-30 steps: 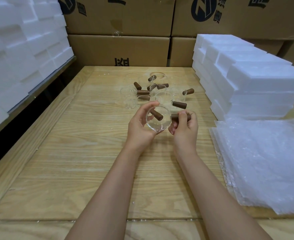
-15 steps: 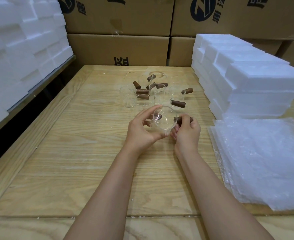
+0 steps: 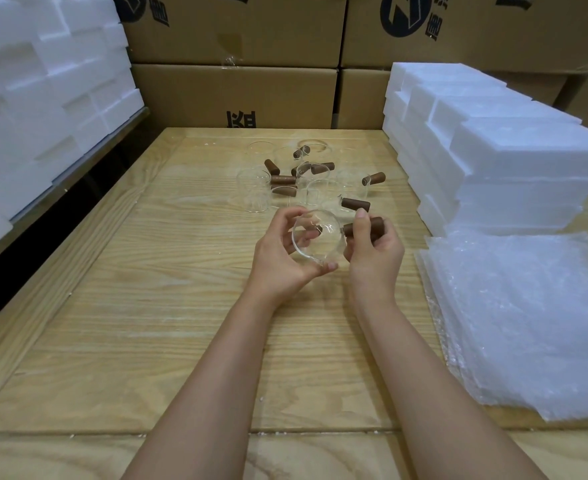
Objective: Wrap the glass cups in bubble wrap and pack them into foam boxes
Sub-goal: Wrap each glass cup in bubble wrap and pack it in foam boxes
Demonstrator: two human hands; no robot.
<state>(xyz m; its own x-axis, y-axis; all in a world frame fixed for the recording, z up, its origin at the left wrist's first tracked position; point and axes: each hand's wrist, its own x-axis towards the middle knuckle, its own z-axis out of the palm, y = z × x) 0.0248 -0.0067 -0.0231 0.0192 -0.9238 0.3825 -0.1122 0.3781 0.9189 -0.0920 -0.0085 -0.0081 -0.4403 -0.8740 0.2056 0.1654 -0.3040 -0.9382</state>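
Observation:
I hold one clear glass cup (image 3: 316, 239) with a brown wooden handle above the middle of the wooden table (image 3: 147, 306), its mouth tilted toward me. My left hand (image 3: 280, 261) cups the glass body from the left and below. My right hand (image 3: 372, 247) grips the brown handle on its right side. Several more glass cups with brown handles (image 3: 306, 181) stand and lie in a cluster just beyond my hands. A stack of bubble wrap sheets (image 3: 527, 323) lies at the right. White foam boxes (image 3: 486, 174) are piled behind the bubble wrap.
More white foam pieces (image 3: 36, 98) are stacked high along the left side, past a dark gap at the table's left edge. Brown cardboard cartons (image 3: 237, 95) form a wall at the back of the table.
Both hands turned the held cup, so its handle now points right and its mouth faces me more. The hands shifted slightly right and nearer.

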